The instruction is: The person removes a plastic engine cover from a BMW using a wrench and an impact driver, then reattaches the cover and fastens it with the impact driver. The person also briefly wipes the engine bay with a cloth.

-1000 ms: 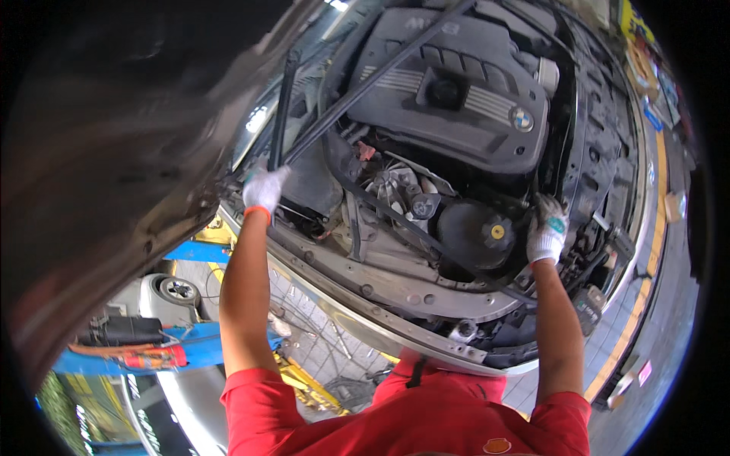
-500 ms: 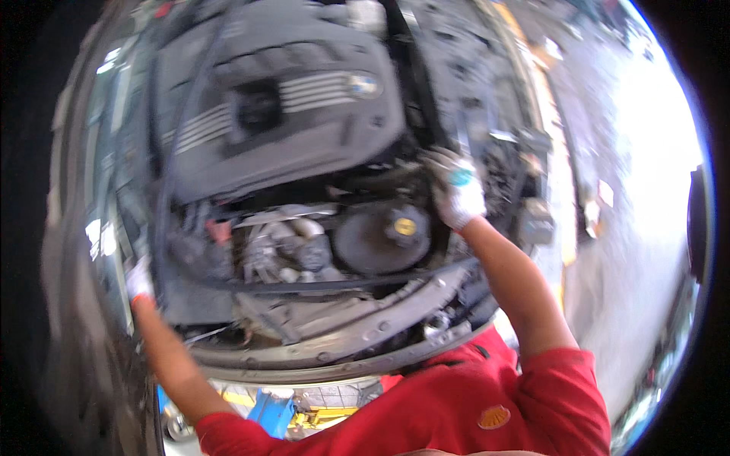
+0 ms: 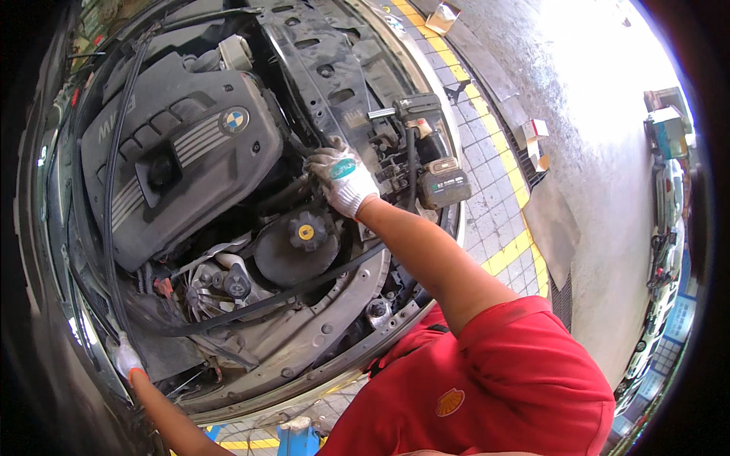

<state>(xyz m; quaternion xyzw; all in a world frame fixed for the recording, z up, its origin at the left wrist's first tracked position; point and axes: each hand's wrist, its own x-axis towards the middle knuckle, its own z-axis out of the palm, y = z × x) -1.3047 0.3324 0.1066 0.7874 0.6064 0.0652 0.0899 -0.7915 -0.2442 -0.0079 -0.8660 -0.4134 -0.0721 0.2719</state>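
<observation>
My right hand (image 3: 344, 181), in a white knit glove with a green patch, is at the inner edge of the engine bay, beside the dark plastic engine cover (image 3: 186, 140). Its fingers curl down over dark parts, and what they grip is hidden. Below it sits a round black reservoir (image 3: 293, 262) with a ribbed cap (image 3: 306, 232). Far to the left, my left hand (image 3: 125, 359), also gloved, rests at the car's edge against a long black rubber strip (image 3: 112, 197). Its fingers are too small to read. The strip loops across the bay in front of the reservoir.
A cordless power tool (image 3: 418, 106) with a black battery pack (image 3: 445, 186) lies on the right of the bay. The metal front panel (image 3: 327, 330) curves close to my body. On the floor to the right are a small red-and-white box (image 3: 534, 130) and a brown sheet (image 3: 549, 228).
My view has turned, so the engine bay and both hands appear further left and the picture is sharper. My right hand stays near the same edge of the bay.
</observation>
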